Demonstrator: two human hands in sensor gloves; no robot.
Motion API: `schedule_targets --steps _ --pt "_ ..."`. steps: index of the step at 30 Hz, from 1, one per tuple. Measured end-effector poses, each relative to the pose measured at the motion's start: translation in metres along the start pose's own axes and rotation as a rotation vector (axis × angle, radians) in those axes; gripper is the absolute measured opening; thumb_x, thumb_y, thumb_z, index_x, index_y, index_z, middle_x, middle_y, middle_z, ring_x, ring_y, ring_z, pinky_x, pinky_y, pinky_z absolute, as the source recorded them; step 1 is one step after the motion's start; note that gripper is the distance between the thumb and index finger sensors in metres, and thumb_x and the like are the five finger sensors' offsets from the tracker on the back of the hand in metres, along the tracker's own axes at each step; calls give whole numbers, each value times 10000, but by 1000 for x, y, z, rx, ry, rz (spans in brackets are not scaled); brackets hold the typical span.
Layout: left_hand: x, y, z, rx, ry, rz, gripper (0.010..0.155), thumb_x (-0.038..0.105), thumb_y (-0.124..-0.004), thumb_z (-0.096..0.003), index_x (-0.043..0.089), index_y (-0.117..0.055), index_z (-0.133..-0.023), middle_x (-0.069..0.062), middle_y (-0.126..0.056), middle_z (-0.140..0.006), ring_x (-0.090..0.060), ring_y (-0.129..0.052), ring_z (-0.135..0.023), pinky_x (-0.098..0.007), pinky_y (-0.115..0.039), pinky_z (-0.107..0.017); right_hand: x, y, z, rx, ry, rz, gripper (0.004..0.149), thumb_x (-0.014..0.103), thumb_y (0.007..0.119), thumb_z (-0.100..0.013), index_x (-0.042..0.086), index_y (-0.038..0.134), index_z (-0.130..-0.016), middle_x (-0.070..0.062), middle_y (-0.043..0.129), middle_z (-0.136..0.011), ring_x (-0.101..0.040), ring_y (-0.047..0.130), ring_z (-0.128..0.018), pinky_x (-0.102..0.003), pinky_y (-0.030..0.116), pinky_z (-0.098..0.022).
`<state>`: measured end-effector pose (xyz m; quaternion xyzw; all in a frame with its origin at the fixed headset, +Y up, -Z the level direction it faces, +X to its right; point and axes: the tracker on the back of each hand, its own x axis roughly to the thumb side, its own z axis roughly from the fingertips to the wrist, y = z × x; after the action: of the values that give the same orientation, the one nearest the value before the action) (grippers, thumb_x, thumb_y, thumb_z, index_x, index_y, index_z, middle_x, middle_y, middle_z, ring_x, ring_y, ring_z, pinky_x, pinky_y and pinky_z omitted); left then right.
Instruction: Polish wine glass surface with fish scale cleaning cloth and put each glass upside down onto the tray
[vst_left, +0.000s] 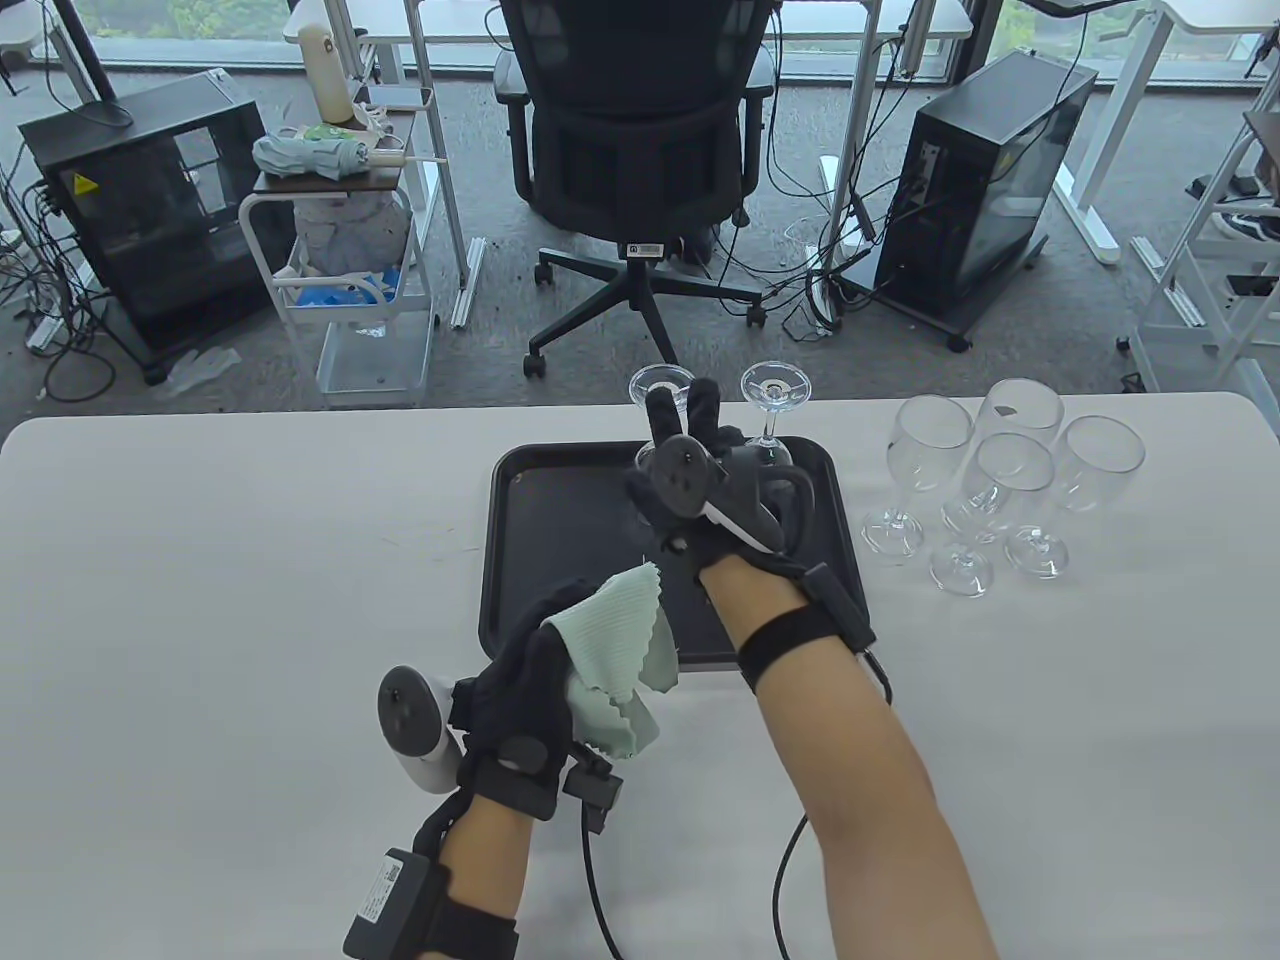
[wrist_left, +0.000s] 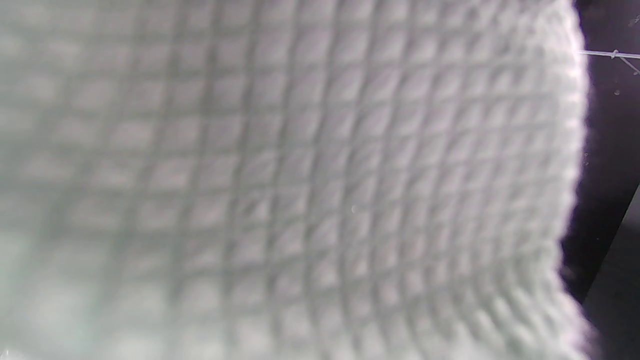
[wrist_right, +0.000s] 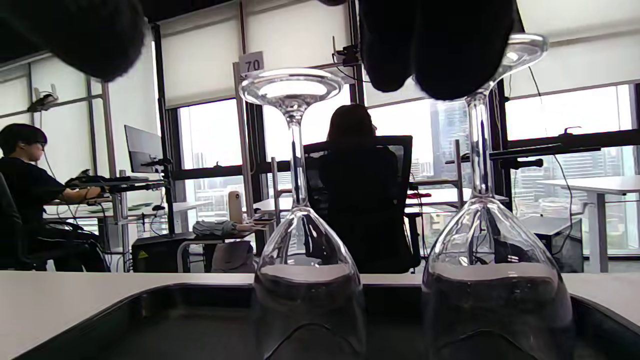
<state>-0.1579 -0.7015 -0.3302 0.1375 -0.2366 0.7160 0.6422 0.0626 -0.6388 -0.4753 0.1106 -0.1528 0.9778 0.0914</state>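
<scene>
Two wine glasses (vst_left: 775, 400) (wrist_right: 305, 240) are stood upside down at the far edge of the black tray (vst_left: 540, 540), whose near and left parts are left bare; the right hand (vst_left: 700, 480) is raised over them with two fingers (vst_left: 665, 410) straight, its grip apart. The green cloth (vst_left: 615, 660) is clamped in the left hand's (vst_left: 530, 690) grip above the counter (vst_left: 200, 600), just before the tray's near edge. Four upright glasses (vst_left: 1000, 480) are clustered right of the tray, and an office chair (vst_left: 640, 150) is seen beyond the counter's far edge.

Table view looks down at the tray (vst_left: 520, 560); right wrist view sits low inside it, facing the windows; left wrist view presses against cloth (wrist_left: 280, 190).
</scene>
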Motion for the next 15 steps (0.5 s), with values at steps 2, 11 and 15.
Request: schedule_targets --steps 2,11,15 --pt "0 -1 0 0 1 1 545 597 -582 -561 295 -683 -1003 -20 -675 -1094 -355 -756 -949 -592 -806 -562 -17 -8 27 -2 -34 -80 770 698 744 -483 333 460 -1098 -97 476 -1159 -399 758 -911 -512 797 -567" --pt "1 -1 2 5 -3 16 544 592 -577 -563 293 -686 -1004 -17 -676 -1097 -356 -750 -954 -595 -801 -568 -201 12 158 145 571 -417 748 688 771 -487 223 611 -1050 -152 672 -1070 -430 776 -867 -535 780 -568" --pt "2 0 1 7 -6 22 544 592 -575 -563 294 -684 -1005 -14 -673 -1099 -357 -748 -957 -596 -799 -570 -254 25 177 106 803 -479 880 709 800 -473 214 432 -1100 -183 494 -1127 -471 625 -943 -578 691 -627"
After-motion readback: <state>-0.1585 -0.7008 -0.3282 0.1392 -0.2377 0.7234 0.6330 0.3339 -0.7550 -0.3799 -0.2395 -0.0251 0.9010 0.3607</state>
